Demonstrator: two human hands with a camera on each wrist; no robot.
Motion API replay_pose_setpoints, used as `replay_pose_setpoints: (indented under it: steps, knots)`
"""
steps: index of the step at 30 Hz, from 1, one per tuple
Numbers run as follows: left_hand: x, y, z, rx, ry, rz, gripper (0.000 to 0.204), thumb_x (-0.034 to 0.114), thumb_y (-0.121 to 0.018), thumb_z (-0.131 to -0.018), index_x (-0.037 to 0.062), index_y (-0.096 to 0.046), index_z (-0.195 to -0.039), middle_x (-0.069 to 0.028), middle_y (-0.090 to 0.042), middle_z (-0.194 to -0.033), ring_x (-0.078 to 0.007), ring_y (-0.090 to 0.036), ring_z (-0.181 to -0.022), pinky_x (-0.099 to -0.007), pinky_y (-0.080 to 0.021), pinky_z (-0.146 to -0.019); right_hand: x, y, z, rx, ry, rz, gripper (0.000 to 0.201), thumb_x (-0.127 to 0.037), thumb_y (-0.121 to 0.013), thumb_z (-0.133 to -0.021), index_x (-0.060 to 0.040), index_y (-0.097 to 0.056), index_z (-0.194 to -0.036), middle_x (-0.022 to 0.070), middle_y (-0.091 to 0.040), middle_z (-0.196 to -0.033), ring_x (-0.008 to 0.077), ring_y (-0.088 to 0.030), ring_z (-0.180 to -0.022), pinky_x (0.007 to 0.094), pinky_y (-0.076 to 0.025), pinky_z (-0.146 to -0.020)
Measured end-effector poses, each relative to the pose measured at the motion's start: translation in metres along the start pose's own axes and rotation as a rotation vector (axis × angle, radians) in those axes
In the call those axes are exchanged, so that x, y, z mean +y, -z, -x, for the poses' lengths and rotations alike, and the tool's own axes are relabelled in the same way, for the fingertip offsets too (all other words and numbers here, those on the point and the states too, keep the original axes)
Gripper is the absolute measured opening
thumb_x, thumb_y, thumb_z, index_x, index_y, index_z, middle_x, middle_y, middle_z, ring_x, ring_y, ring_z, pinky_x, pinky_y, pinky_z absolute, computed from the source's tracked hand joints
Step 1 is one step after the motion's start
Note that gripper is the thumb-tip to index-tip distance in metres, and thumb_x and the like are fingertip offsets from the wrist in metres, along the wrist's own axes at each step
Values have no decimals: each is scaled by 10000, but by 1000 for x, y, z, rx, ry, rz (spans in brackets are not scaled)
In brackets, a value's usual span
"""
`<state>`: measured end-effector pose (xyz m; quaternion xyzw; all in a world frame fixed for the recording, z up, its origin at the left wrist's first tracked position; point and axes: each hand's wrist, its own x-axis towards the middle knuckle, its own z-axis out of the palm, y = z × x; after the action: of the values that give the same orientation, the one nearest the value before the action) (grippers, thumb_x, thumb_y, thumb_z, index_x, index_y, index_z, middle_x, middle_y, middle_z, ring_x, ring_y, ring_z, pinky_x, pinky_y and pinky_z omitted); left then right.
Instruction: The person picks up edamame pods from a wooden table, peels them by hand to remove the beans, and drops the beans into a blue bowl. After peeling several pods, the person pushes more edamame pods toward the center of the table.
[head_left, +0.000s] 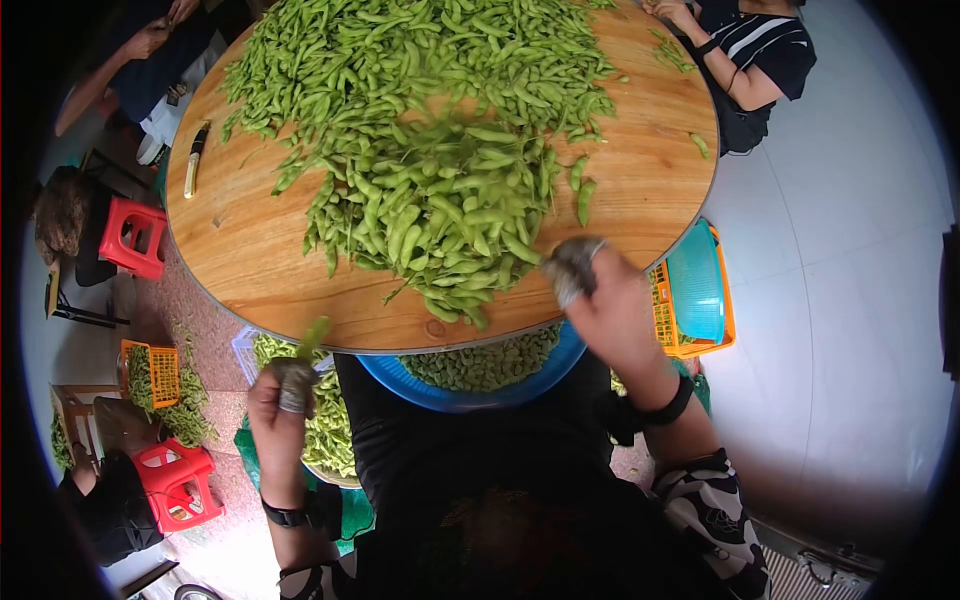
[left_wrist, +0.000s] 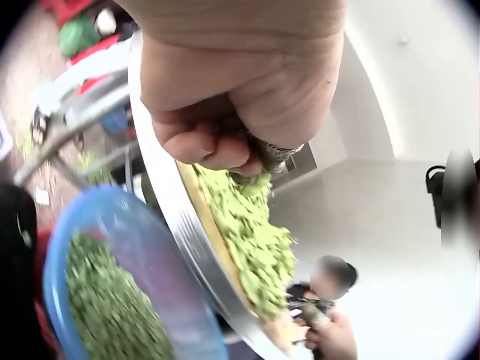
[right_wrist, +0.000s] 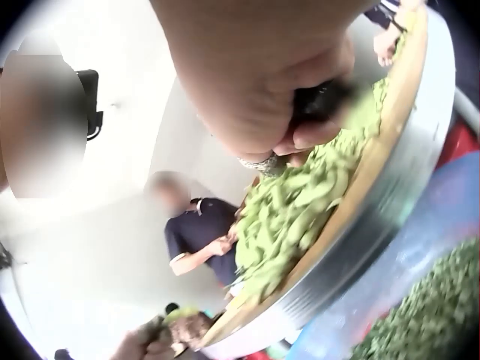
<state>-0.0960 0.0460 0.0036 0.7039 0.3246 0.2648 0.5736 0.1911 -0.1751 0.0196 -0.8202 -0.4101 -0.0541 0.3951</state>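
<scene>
A heap of green soybean pods covers much of the round wooden table. My left hand, low at the table's near left edge, pinches a single soybean pod that points up from the fingertips. Grey wrapping covers its thumb and finger ends. My right hand is over the near right edge, its wrapped fingertips beside the heap and blurred. In the right wrist view its curled fingers hold a small black object, whose kind I cannot tell. Below the table edge, a blue basin contains shelled beans.
A black-and-gold pocket knife lies at the table's left. Loose pods lie right of the heap. Two people sit across the table. An orange crate with a teal basket stands right; red stools stand left.
</scene>
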Motion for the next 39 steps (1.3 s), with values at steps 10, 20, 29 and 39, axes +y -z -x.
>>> replay_pose_setpoints:
  steps: [10, 20, 29, 39]
  knots:
    - [-20, 46, -31, 533, -243, -1270, 318, 239, -649, -912, 9, -596, -1126, -157, -659, -874, -324, -643, -739, -410, -504, -625, 56, -6, -39, 20, -200, 361, 283, -167, -720, -776, 34, -553, -887, 228, -639, -780, 368, -647, -726, 439, -532, -661]
    - [40, -104, -14, -520, -235, -116, 227, 16, -503, -956, -24, -568, -1169, -108, -671, -1040, -147, -656, -829, -257, -521, -712, -46, -12, 30, -260, 77, -479, 292, -73, -743, -788, -15, -628, -1050, 122, -668, -903, 254, -671, -771, 354, -532, -704]
    - [32, -106, -6, -523, -75, 47, 198, -15, -556, -908, -4, -592, -1102, -102, -659, -927, -187, -665, -841, -301, -523, -706, -38, -9, 39, -521, 63, -537, 458, -28, -609, -831, 5, -496, -1274, 222, -623, -1021, 382, -632, -919, 387, -503, -810]
    - [34, -107, -2, -472, -299, -260, 132, 21, -640, -843, -13, -593, -962, -175, -629, -838, -367, -636, -750, -390, -513, -646, -44, -11, 41, -613, -70, -588, 443, -12, -531, -889, 23, -444, -1322, 189, -621, -1071, 300, -621, -976, 347, -486, -850]
